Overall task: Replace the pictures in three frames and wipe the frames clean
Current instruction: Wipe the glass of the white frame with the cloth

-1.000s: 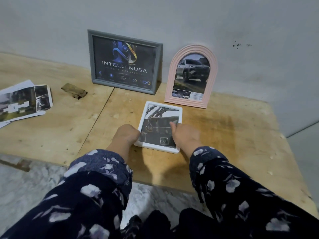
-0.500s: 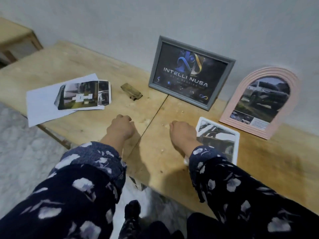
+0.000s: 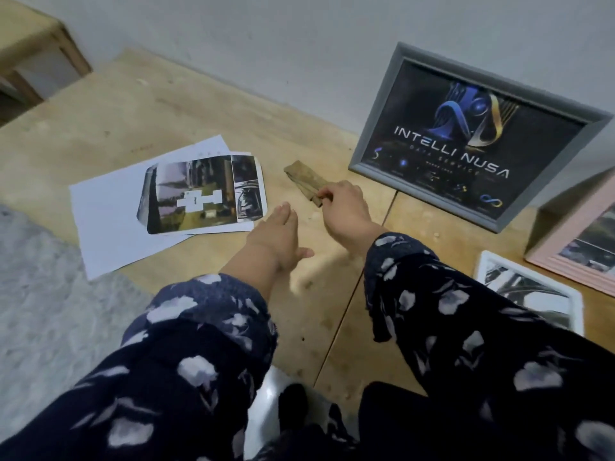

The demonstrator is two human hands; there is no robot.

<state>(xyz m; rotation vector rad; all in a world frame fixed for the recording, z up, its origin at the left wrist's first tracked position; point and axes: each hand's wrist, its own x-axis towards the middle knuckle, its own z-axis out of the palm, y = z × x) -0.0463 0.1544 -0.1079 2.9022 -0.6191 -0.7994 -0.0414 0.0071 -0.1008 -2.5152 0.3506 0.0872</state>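
A small folded brown cloth (image 3: 303, 178) lies on the wooden table (image 3: 139, 104). My right hand (image 3: 344, 211) pinches its near end. My left hand (image 3: 279, 236) hovers flat with fingers apart just left of it, holding nothing. A grey frame (image 3: 376, 128) with a dark logo picture leans on the wall at the right. A pink arched frame (image 3: 552, 241) stands at the far right edge. A white frame (image 3: 577, 302) lies flat in front of it, partly hidden by my right sleeve.
Loose printed pictures (image 3: 203, 193) lie on white paper sheets (image 3: 103, 214) left of my hands. A wooden stool (image 3: 33, 38) stands at the far left corner. Grey floor (image 3: 43, 294) shows beyond the table's left edge.
Both hands left the white frame and moved left. My right hand reached the brown cloth and closed on it. My left hand opened flat. My view swung left.
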